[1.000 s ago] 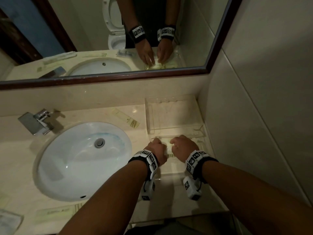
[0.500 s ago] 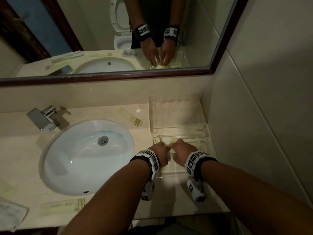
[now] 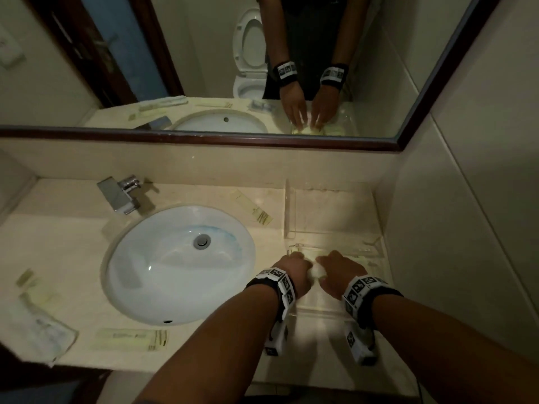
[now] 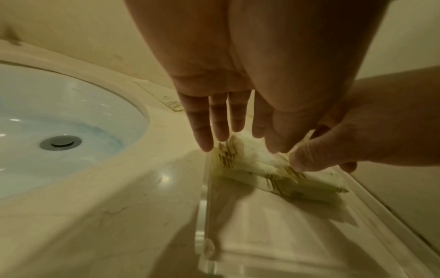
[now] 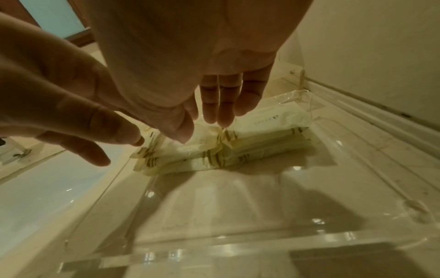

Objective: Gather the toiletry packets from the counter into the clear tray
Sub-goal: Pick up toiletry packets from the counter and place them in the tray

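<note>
The desk (image 3: pixel 73 258) is spread out to the left of both hands, with the sink (image 3: pixel 178 263) set into it. On it, packets not yet gathered are seen: one (image 3: pixel 253 212) ahead and to the left, one (image 3: pixel 131 339) near the front edge, and more at the far left. The clear tray (image 5: pixel 238 242) is placed directly under the hands, against the wall on the right. Inside it, a stack of packets (image 5: pixel 214 150) is laid at the far end, beneath the fingertips.

The left hand (image 4: pixel 228 112) and right hand (image 5: pixel 214 97) are held close together, fingers straight and relaxed, touching the top of the stack; nothing is gripped.

The step in hand is judged to be tidying the stack. It is best done by light downward pressure and by the edges being squared against the tray wall, so thin wrappers are not creased or slid out. Afterwards, the loose packets to the left should be fetched.
</note>
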`<act>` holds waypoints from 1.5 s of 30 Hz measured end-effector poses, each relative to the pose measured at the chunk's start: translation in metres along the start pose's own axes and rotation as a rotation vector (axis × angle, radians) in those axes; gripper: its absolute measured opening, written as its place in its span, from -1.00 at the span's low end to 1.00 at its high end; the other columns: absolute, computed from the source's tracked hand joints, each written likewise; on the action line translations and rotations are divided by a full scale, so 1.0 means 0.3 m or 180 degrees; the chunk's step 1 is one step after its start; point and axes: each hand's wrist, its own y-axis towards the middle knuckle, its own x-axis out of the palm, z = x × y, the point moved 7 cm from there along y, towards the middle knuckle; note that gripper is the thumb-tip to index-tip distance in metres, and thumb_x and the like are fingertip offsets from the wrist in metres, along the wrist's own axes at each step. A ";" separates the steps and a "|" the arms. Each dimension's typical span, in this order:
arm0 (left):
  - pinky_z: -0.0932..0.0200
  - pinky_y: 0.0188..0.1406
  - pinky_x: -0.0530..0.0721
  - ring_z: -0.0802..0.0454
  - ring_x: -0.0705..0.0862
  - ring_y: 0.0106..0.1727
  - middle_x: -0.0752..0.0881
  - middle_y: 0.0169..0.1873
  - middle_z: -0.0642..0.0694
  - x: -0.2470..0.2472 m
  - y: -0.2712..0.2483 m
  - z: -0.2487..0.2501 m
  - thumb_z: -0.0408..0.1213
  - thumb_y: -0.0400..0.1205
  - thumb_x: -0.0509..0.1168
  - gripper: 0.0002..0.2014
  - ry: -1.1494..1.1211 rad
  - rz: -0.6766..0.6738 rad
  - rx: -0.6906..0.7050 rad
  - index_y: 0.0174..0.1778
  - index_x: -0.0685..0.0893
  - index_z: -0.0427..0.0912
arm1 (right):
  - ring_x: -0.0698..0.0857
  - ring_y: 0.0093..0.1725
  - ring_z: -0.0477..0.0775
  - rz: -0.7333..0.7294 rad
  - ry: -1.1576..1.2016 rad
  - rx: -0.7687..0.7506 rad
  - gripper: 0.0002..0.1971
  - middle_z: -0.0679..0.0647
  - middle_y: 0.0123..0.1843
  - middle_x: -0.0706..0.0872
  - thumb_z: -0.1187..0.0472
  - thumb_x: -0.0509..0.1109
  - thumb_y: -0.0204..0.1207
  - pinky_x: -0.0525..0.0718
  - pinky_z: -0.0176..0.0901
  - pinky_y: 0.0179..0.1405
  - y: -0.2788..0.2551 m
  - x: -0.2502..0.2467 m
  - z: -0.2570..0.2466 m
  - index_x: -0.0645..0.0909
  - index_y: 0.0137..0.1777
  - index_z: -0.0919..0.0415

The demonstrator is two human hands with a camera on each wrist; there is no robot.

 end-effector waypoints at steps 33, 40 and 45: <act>0.09 0.34 0.55 -0.10 0.62 0.36 0.60 0.40 -0.11 -0.200 -0.780 -0.998 -0.14 0.68 0.26 -0.62 -0.0927 0.1474 -0.1905 0.43 0.61 -0.03 | 0.56 0.40 0.08 -0.0069 -0.0429 -0.1089 -0.49 -0.03 0.51 0.44 -0.04 0.33 0.55 0.60 0.00 0.31 -0.004 -0.013 -0.879 0.44 0.53 -0.19; 0.12 0.39 0.47 -0.11 0.55 0.43 0.53 0.46 -0.13 -0.091 -0.807 -1.023 -0.12 0.70 0.22 -0.60 -0.0907 0.1255 -0.1905 0.48 0.56 -0.01 | 0.57 0.41 0.12 -0.0213 -0.0769 -0.1202 -0.47 -0.01 0.47 0.47 -0.15 0.42 0.53 0.56 0.06 0.40 -0.023 0.074 -0.965 0.48 0.51 -0.17; 0.09 0.36 0.51 -0.11 0.55 0.42 0.52 0.45 -0.13 -0.090 -0.789 -1.025 -0.14 0.71 0.20 -0.60 -0.0794 0.1150 -0.1777 0.50 0.55 -0.01 | 0.57 0.40 0.09 -0.0357 -0.0831 -0.1312 -0.47 -0.04 0.46 0.49 -0.16 0.41 0.55 0.57 0.02 0.36 -0.039 0.109 -1.025 0.46 0.52 -0.18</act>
